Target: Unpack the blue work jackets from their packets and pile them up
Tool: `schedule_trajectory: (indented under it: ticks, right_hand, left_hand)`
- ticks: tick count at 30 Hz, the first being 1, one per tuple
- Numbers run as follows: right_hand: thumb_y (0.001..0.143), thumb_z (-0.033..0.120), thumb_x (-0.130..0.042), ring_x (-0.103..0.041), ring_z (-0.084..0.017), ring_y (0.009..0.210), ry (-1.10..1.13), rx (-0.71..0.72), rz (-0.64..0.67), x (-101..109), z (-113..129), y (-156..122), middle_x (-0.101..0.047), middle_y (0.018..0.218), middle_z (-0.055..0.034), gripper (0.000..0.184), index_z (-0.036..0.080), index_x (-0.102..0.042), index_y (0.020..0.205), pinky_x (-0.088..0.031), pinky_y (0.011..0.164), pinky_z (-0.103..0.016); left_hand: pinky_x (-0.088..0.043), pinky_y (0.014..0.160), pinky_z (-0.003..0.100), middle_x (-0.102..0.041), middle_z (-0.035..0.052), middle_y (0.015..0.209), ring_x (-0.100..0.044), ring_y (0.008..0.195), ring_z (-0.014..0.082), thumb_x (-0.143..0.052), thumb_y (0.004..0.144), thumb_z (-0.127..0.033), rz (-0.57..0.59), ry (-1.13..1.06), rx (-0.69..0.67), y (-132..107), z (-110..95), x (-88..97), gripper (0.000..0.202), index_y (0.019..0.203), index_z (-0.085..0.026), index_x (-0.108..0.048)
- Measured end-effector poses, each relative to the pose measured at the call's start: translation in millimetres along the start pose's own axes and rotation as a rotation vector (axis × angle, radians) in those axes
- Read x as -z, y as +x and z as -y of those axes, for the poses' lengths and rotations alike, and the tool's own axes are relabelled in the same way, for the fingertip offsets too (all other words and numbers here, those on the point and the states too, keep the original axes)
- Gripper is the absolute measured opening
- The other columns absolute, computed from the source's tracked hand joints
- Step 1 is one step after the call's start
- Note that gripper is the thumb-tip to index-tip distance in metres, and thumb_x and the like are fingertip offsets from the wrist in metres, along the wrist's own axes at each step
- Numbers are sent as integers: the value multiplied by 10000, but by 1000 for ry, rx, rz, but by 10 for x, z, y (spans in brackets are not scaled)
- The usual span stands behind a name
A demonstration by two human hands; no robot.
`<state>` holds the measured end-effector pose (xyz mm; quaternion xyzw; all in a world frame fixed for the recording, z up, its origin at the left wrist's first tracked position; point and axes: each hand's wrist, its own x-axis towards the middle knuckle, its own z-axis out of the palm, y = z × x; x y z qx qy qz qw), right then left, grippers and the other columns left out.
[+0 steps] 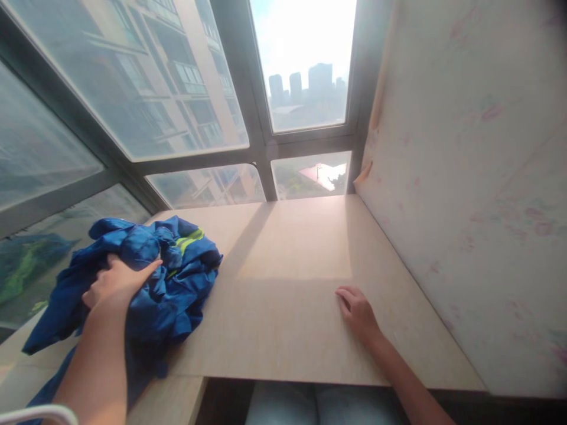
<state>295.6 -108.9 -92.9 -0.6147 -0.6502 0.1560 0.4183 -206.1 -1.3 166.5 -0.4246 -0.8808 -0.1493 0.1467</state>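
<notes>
A crumpled blue garment (pixel 190 295) with a yellow-green and grey reflective band lies heaped on the left of the desk (pixel 287 330). My left hand (pixel 116 280) grips the cloth from above, its thumb stretched to the right and its fingertips partly sunk in the folds. Part of the garment hangs down past my left forearm. To the right, my right hand (pixel 357 310) rests on the desktop, with its fingers curled together and nothing visible in them. A wide stretch of desktop separates it from the garment.
Grey-framed windows (pixel 259 118) close off the back and left of the desk. A pale flowered wall (pixel 443 177) borders the right side, its covering peeling near the window. A white curved bar (pixel 48 408) shows at bottom left. My legs (pixel 283 404) are below the front edge.
</notes>
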Motion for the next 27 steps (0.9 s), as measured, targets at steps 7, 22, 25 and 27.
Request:
schedule_trajectory:
  ticks: [7,22,25,27]
  right_hand:
    - [900,192,-466,-637,-251,1021,9,-23,-4,-12,-13,21,-698,1077,-114,283,200,-722,1021,-509,944,-428]
    - [943,395,-428,-416,-320,1371,-506,-35,-32,556,-624,790,-496,1470,-174,508,149,-565,1365,-311,1128,-525]
    - [943,437,-410,-305,-352,1436,-714,-180,27,634,-942,878,-384,1549,-196,580,137,-504,1431,-212,1147,-575]
    - [953,447,-383,-298,-344,1438,-773,-218,83,610,-1083,868,-374,1555,-194,590,142,-492,1446,-197,1148,-566]
  left_hand:
    - [-355,1061,606,-441,61,1535,-457,1340,384,-499,863,-645,-400,-221,-294,-479,-118,5,684,1432,-276,-408]
    - [-193,1160,614,-318,168,1602,-247,1484,380,-467,943,-490,348,-63,-754,-1945,-1121,-1711,606,1473,-196,-475]
    - [-196,1162,599,-297,160,1613,-238,1488,375,-405,965,-511,407,-20,-753,-1917,-1059,-1798,621,1504,-202,-429]
    - [-191,1166,589,-296,149,1616,-233,1491,365,-396,967,-513,406,-19,-750,-1910,-1046,-1811,617,1507,-215,-425]
